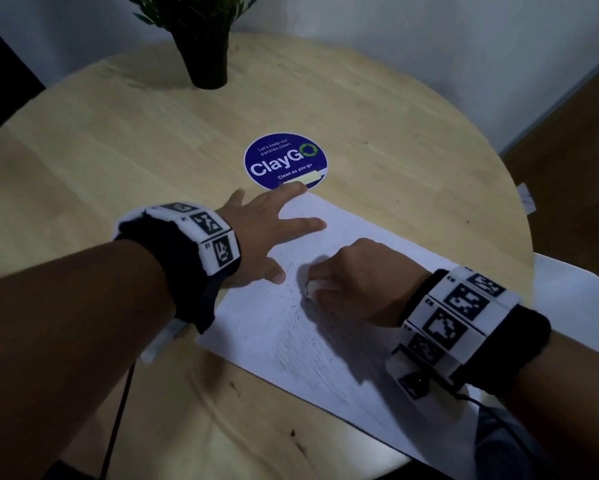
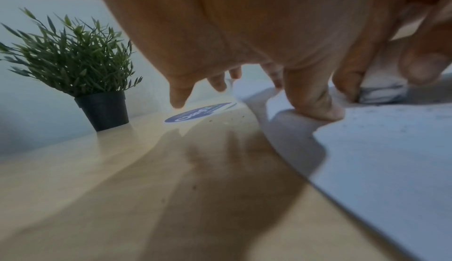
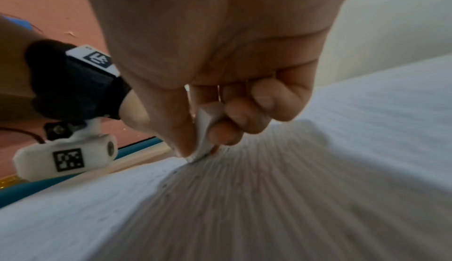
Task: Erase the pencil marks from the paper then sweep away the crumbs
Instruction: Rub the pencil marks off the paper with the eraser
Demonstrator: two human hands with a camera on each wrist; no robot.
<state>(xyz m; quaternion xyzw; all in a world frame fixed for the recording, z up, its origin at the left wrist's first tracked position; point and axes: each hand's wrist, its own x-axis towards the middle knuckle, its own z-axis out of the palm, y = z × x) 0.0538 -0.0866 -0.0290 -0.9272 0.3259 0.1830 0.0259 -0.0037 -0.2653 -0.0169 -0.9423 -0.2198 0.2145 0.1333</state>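
Note:
A white sheet of paper [image 1: 284, 327] lies slantwise on the round wooden table [image 1: 118, 140]. My left hand [image 1: 273, 233] lies flat with spread straight fingers, pressing the sheet's far left corner; its thumb [image 2: 320, 108] presses the paper [image 2: 381, 149]. My right hand [image 1: 343, 282] pinches a white eraser [image 1: 312, 287] between thumb and curled fingers, its lower edge against the sheet. In the right wrist view the eraser [image 3: 204, 139] touches the paper [image 3: 244, 207]. Dark eraser crumbs [image 1: 292, 299] lie scattered just left of the eraser.
A potted green plant [image 1: 206, 46] in a black pot stands at the table's far side. A round blue sticker [image 1: 286, 161] is on the tabletop beyond the left fingertips. A white chair seat [image 1: 575, 299] shows past the table's right edge.

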